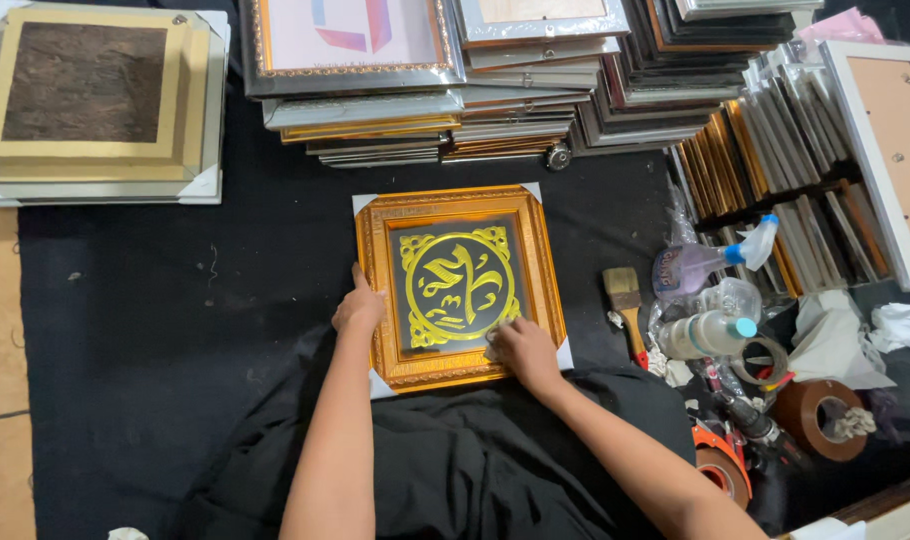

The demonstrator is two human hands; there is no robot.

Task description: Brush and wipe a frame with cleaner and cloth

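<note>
Right hand (523, 350) hides frame's (459, 285) lower right glass; white frame (890, 150) cut off right.

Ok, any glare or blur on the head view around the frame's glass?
Head view: sharp and evenly lit; no strong glare on the gold frame; left hand and right hand crisp, soft shadows only; stacks at the top edge bow slightly from the lens.

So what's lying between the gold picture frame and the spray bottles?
In the head view, a paintbrush with a pale handle and red tip lies on the black cloth between the gold frame and the spray bottles. Nothing else sits there.
</note>
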